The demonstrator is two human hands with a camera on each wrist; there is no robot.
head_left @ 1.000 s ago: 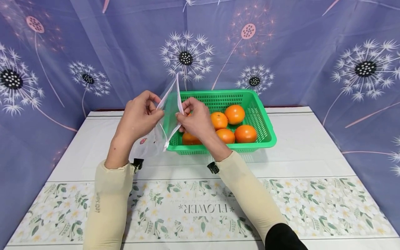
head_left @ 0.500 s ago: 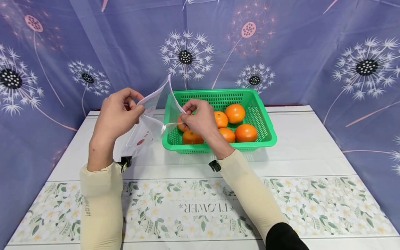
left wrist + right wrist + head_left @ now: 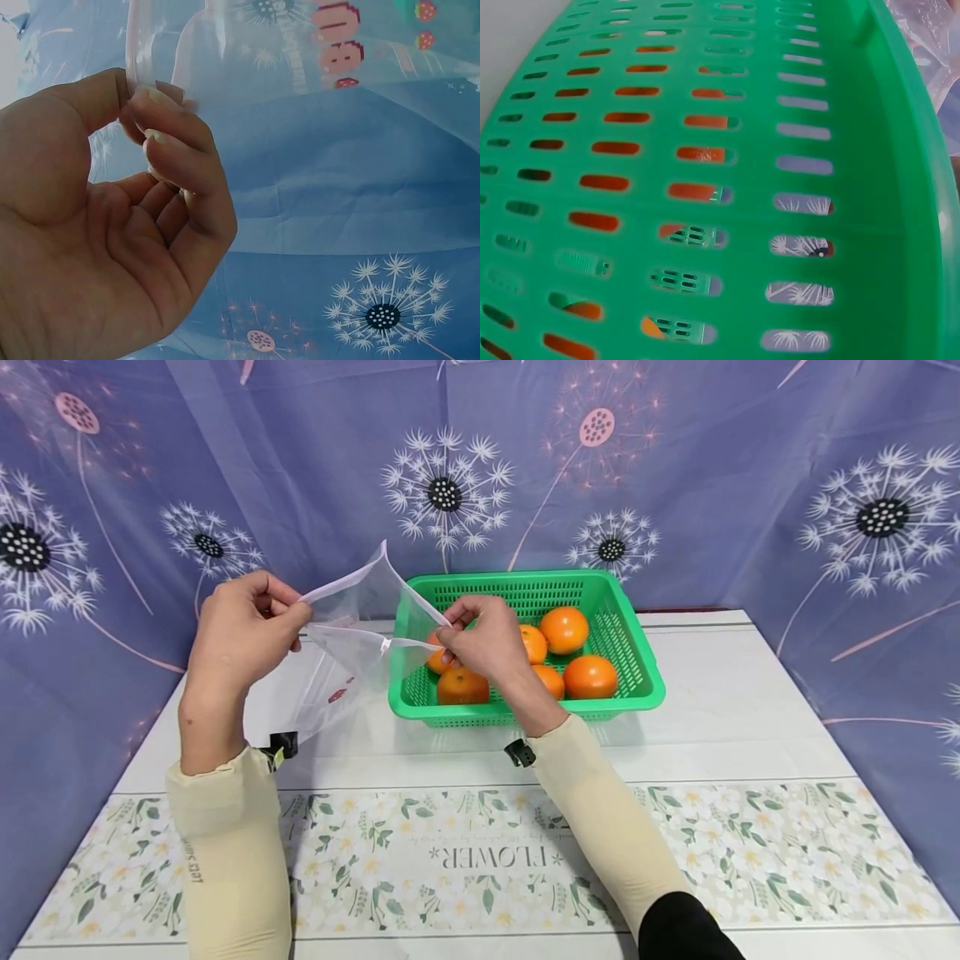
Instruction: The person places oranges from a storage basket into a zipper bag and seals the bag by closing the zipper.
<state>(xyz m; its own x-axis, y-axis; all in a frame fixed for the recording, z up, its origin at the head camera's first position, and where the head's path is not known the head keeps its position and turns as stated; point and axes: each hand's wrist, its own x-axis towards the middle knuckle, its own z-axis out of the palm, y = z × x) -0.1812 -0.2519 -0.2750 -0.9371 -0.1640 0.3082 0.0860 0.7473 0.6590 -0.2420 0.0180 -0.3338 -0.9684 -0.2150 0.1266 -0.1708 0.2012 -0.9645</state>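
A clear slider zip bag [image 3: 330, 693] with pink strawberry print hangs with its mouth spread wide between both hands. My left hand [image 3: 242, 627] pinches the left side of its rim between thumb and fingers. In the left wrist view, the bag's edge [image 3: 140, 45] passes between the thumb and fingertips of the left hand [image 3: 150, 187]. My right hand [image 3: 486, 639] pinches the right side of the rim, over the left part of a green basket [image 3: 615, 703]. Several oranges [image 3: 590, 677] lie in that basket, some partly hidden behind the right hand and the bag.
The basket's slotted wall [image 3: 855, 187] fills most of the right wrist view. A white table cover [image 3: 720, 693] with a floral band [image 3: 765, 852] lies beneath. Purple dandelion-print cloth [image 3: 510, 485] encloses the back and sides.
My left hand has moved left, drawing the bag's mouth from narrow to wide. The right hand has shifted only slightly right and still holds its edge.
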